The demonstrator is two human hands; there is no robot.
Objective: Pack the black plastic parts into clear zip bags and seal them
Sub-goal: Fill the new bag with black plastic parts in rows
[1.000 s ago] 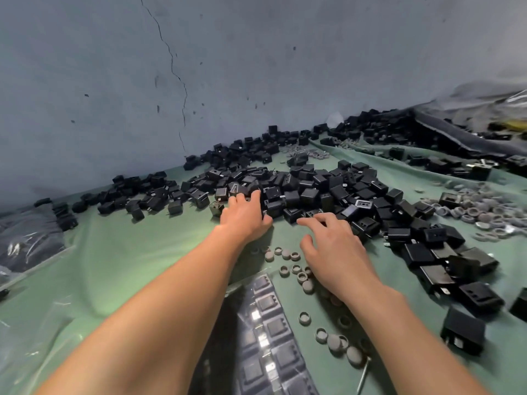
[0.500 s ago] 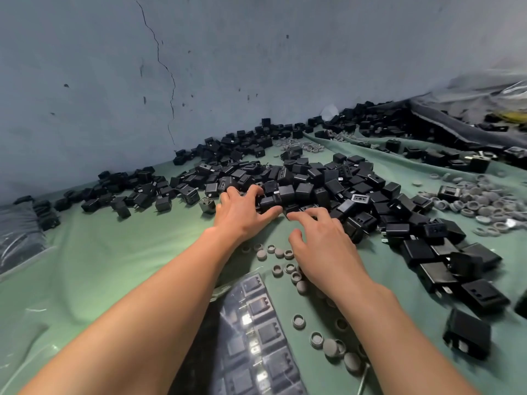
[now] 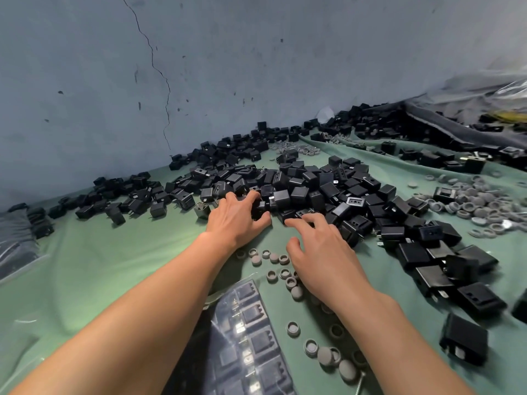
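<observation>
A big heap of black plastic parts (image 3: 316,186) lies on the green cloth (image 3: 94,266) against the wall. At the heap's near edge my left hand (image 3: 236,220) has its index finger and thumb curled round one black part (image 3: 259,210). My right hand (image 3: 322,249) lies just to its right, its spread fingers touching parts at the heap's front edge and holding nothing. A clear zip bag (image 3: 251,340) filled with rows of black parts lies flat between my forearms.
Small grey round caps (image 3: 273,258) are scattered under my right wrist, and more lie in a heap at the right (image 3: 479,206). Loose black parts (image 3: 462,340) spread to the right. Clear plastic lies at the left edge (image 3: 14,246) and at the far right (image 3: 484,89).
Both hands have reached a little further into the heap. My left thumb has closed toward the fingers around a part, and the right fingertips now touch the parts.
</observation>
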